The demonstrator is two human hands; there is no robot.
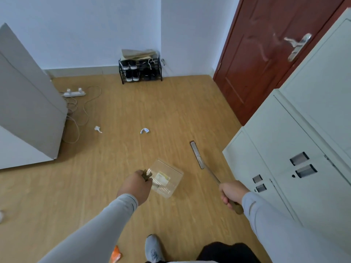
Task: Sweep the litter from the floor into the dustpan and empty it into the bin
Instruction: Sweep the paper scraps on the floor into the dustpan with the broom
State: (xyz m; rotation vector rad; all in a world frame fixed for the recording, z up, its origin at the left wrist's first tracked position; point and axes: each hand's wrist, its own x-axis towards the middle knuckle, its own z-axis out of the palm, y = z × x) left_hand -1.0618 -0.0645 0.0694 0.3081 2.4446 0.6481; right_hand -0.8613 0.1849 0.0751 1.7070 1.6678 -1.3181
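Note:
My left hand (135,186) grips the brown handle of a clear plastic dustpan (169,177), held low over the wooden floor with a yellowish scrap inside it. My right hand (232,195) holds the brown grip of a long-handled broom, whose narrow head (197,155) points away toward the floor by the cabinet. Two white crumpled scraps lie farther off: one (98,129) near the cables, one (144,130) mid-floor. An orange wrapper (115,254) lies by my shoe (153,248). No bin is in view.
A grey cabinet (28,111) stands at left with a power strip (74,93) and loose cables beside it. A black shoe rack (140,71) sits against the far wall. A red-brown door (266,54) and pale metal lockers (296,149) line the right.

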